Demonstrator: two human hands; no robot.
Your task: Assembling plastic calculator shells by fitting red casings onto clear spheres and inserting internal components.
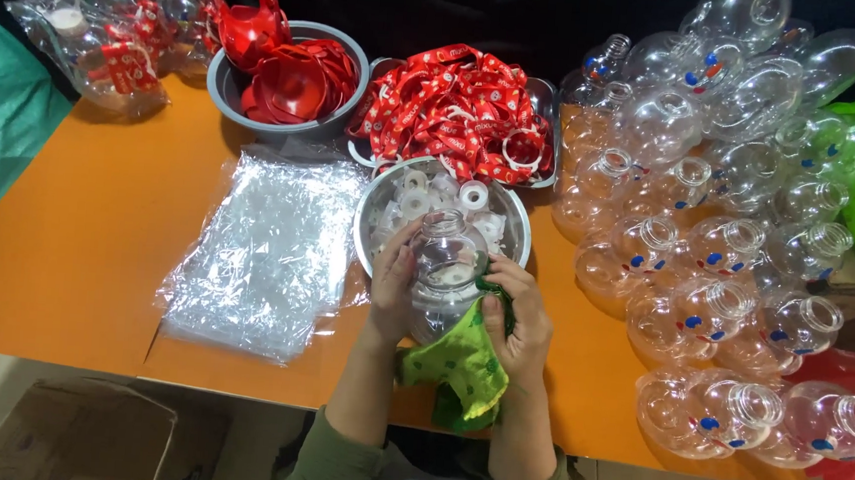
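The left hand (391, 286) wraps around a clear round plastic bottle (444, 271), held upright over the orange table (97, 237) edge; the right hand (520, 322) presses a green cloth (459, 363) against its side. A slick bottle (smooth, bulbous) could slip and knock the steel bowl (375, 201) of white caps (471, 195) just behind. A grey bowl (219, 90) holds red plastic pieces (293, 80).

Bare orange table (86, 246) left; clear bottles (707, 260) (heaped) block right.
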